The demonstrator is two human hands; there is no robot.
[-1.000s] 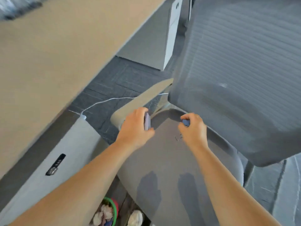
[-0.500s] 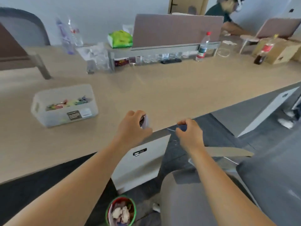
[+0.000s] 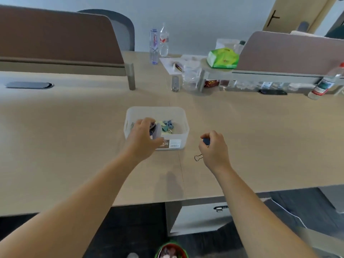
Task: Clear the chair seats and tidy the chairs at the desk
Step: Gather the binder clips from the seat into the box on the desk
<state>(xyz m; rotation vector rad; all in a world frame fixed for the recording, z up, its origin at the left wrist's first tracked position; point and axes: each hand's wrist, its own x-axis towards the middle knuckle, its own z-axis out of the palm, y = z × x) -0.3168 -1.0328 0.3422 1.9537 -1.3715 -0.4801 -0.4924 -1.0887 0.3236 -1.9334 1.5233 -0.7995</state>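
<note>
Both forearms extend from the bottom of the frame over the tan desk [image 3: 242, 146]. Left hand [image 3: 143, 138], centre frame, is closed around a pale lilac clip [image 3: 157, 131], with something dark just behind it, and sits over the near left part of the clear plastic bin [image 3: 183, 118]; whether the hand touches the bin rim cannot be told. The bin stands on the desk at centre and holds a small heap of blue, green and yellow binder clips [image 3: 167, 125]; a printed label [image 3: 171, 143] is on its near wall. Right hand [image 3: 214, 148], right of centre and clear of the bin, is clenched on a dark blue clip [image 3: 206, 141], the wire handle [image 3: 198, 157] sticking out below the fist above the desk surface. Upper frame: two brown divider panels [image 3: 55, 40], two clear bottles [image 3: 158, 43] between them, a green packet [image 3: 222, 58] to the right of those, and another bottle [image 3: 324, 84] at far right. Bottom centre, below the desk edge, a green-rimmed bin [image 3: 171, 251] with crumpled paper inside, partly cut off by the frame. A white drawer unit [image 3: 201, 216] stands under the desk.
</note>
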